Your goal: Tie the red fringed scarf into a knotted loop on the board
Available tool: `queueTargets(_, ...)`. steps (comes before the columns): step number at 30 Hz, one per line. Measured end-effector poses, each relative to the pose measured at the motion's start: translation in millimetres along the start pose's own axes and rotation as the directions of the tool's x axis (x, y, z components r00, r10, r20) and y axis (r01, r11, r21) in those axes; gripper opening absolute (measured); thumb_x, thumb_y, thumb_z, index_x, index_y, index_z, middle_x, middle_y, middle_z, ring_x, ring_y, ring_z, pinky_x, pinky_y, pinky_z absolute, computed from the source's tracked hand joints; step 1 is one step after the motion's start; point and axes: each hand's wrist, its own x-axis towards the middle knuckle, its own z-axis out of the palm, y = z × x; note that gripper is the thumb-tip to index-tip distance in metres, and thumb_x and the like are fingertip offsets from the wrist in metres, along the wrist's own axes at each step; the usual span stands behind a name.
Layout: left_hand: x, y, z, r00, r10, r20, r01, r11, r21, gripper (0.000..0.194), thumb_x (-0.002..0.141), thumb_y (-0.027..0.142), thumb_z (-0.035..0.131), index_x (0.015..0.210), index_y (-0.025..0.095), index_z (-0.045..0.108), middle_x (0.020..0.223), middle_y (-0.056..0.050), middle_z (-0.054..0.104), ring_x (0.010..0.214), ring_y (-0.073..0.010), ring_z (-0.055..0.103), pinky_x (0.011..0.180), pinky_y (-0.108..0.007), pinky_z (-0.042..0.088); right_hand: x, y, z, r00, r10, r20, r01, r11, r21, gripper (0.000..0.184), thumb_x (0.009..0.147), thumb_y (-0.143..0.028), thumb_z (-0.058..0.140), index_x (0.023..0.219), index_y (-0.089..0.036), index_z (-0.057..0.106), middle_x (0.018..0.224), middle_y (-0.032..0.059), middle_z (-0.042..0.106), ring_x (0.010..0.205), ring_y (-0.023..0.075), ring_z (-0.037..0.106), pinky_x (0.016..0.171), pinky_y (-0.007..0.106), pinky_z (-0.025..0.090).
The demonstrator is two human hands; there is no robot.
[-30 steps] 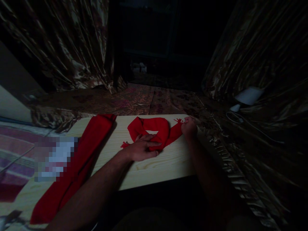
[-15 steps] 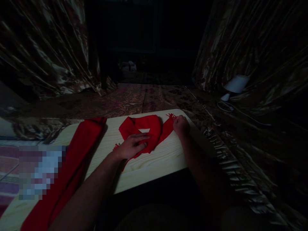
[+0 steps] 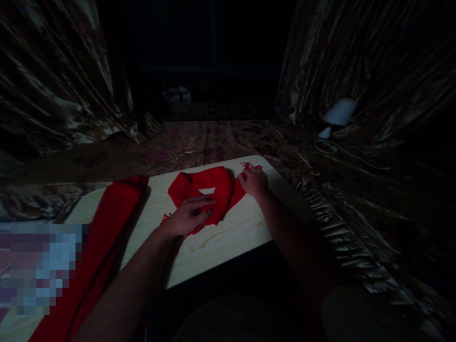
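Note:
A red fringed scarf (image 3: 225, 183) lies on the pale wooden table, looped over itself with a small gap in the middle. My left hand (image 3: 190, 216) rests flat on the near side of the loop, fingers stretched out. At the scarf's right end, my right hand (image 3: 253, 181) lies over the cloth just below the fringe, palm down with its fingers loosely extended. A second tassel pokes out left of my left hand. Further left stretches a long folded red cloth (image 3: 103, 228), partly behind my left forearm.
The light wood-grain table (image 3: 213, 259) has rounded corners. Beyond it is a patterned cover (image 3: 221, 137) with a fringed edge on the right. A small white lamp (image 3: 341, 111) with a cord stands at the right. Shiny curtains (image 3: 53, 71) hang on both sides. A blurred-out patch sits at left.
My right hand has gone from a closed grip at the scarf's fringed end to lying over it, slightly inward. My left hand keeps its place on the loop. The view has shifted slightly.

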Motion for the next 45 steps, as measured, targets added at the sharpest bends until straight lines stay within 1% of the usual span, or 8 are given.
queueTargets(15,0,0,0.1,1.000,0.006,-0.010,-0.005,1.000,0.025,0.044,0.093,0.045,0.058,0.128,0.021,0.070,0.138,-0.012,0.064,0.126,-0.0265,0.062,0.111,-0.045,0.047,0,-2,1,0.999,0.026,-0.035,-0.028,0.998,-0.052,0.050,0.096,-0.044,0.042,0.120,-0.010,0.069,0.125,0.0218,0.067,0.119,0.0335,0.053,0.107,0.049,0.029)
queueTargets(24,0,1,0.0,1.000,-0.018,0.003,0.018,0.999,0.035,0.046,0.094,0.045,0.057,0.130,0.020,0.069,0.139,-0.012,0.063,0.127,-0.0266,0.061,0.112,-0.045,0.046,24,12,16,0.975,0.183,0.126,-0.188,0.982,0.028,0.065,0.092,-0.055,0.043,0.141,-0.014,0.057,0.155,0.0184,0.045,0.141,0.0370,0.037,0.114,0.060,0.026)
queueTargets(30,0,0,0.3,1.000,-0.026,-0.002,0.026,0.999,0.023,0.044,0.093,0.045,0.059,0.129,0.023,0.070,0.140,-0.011,0.063,0.128,-0.0274,0.060,0.113,-0.046,0.045,43,44,23,0.951,0.301,-0.066,-0.278,0.930,0.242,0.072,0.088,-0.020,0.045,0.157,-0.008,0.030,0.150,0.0179,0.050,0.134,0.0260,0.050,0.110,0.038,0.040)
queueTargets(34,0,1,-0.1,1.000,-0.015,-0.002,0.015,0.999,0.029,0.044,0.093,0.044,0.059,0.130,0.023,0.070,0.140,-0.011,0.063,0.127,-0.0272,0.060,0.112,-0.046,0.045,47,62,17,0.893,0.386,-0.231,-0.300,0.893,0.335,0.072,0.081,-0.007,0.039,0.153,-0.006,0.039,0.155,0.0168,0.044,0.140,0.0228,0.043,0.114,0.035,0.037)
queueTargets(36,0,2,-0.4,1.000,-0.010,0.004,0.009,0.999,0.037,0.044,0.093,0.044,0.058,0.130,0.023,0.069,0.140,-0.011,0.063,0.127,-0.0265,0.060,0.112,-0.045,0.045,41,59,10,0.897,0.353,-0.266,-0.266,0.912,0.312,0.061,0.083,-0.006,0.036,0.141,-0.006,0.055,0.143,0.0186,0.055,0.134,0.0245,0.049,0.112,0.037,0.038)
queueTargets(39,0,2,-0.5,1.000,-0.026,0.007,0.026,0.998,0.053,0.044,0.093,0.045,0.058,0.130,0.023,0.069,0.141,-0.010,0.062,0.127,-0.0261,0.060,0.113,-0.045,0.045,24,38,0,0.970,0.147,-0.194,-0.098,0.966,0.240,0.046,0.092,-0.011,0.035,0.120,-0.012,0.070,0.124,0.0157,0.066,0.118,0.0239,0.058,0.105,0.033,0.041)
queueTargets(42,0,1,-0.3,0.999,-0.040,0.007,0.040,0.997,0.063,0.045,0.093,0.046,0.058,0.129,0.024,0.070,0.139,-0.010,0.063,0.126,-0.0269,0.061,0.113,-0.046,0.044,7,10,-4,0.990,-0.124,-0.069,0.135,0.974,0.181,0.037,0.097,-0.023,0.042,0.119,-0.018,0.072,0.123,0.0113,0.068,0.117,0.0230,0.056,0.105,0.032,0.039)
queueTargets(45,0,2,-0.3,0.999,-0.042,0.014,0.041,0.997,0.058,0.045,0.092,0.047,0.058,0.129,0.023,0.070,0.140,-0.011,0.063,0.128,-0.0275,0.060,0.113,-0.046,0.044,-1,-6,-1,0.976,-0.213,0.051,0.206,0.971,0.123,0.039,0.098,-0.041,0.048,0.124,-0.020,0.069,0.128,0.0106,0.067,0.121,0.0263,0.053,0.106,0.038,0.037)
